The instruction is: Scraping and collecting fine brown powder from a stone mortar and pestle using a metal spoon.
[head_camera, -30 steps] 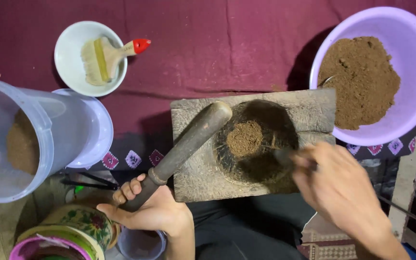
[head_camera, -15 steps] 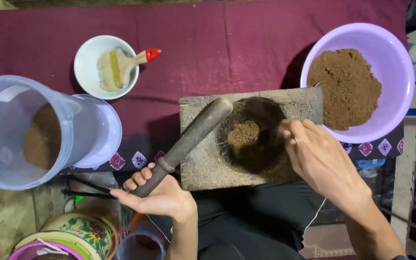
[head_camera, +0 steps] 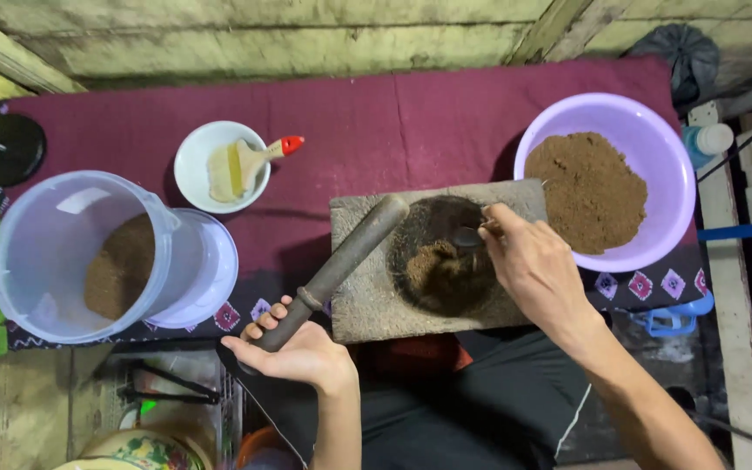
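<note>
A grey stone block (head_camera: 354, 300) with a round hollow holds a heap of brown powder (head_camera: 433, 265). My left hand (head_camera: 293, 352) grips the lower end of a long dark pestle (head_camera: 345, 261), which leans across the block's left side. Over the hollow's right edge, my right hand (head_camera: 528, 265) holds a dark spoon (head_camera: 467, 235) whose bowl dips into the hollow. A purple bowl (head_camera: 668, 157) of the same brown powder stands just to the right of the block.
A clear lidless tub (head_camera: 54, 235) with some brown powder lies at the left, its lid (head_camera: 206, 265) beside it. A white bowl (head_camera: 198, 161) with a red-handled brush sits behind. All rest on a maroon cloth (head_camera: 376, 130). Shelving and bottles stand at the right.
My right hand has shifted from the hollow's lower right to its upper right edge, spoon still in it. The view has risen and widened. The left hand keeps hold of the pestle.
</note>
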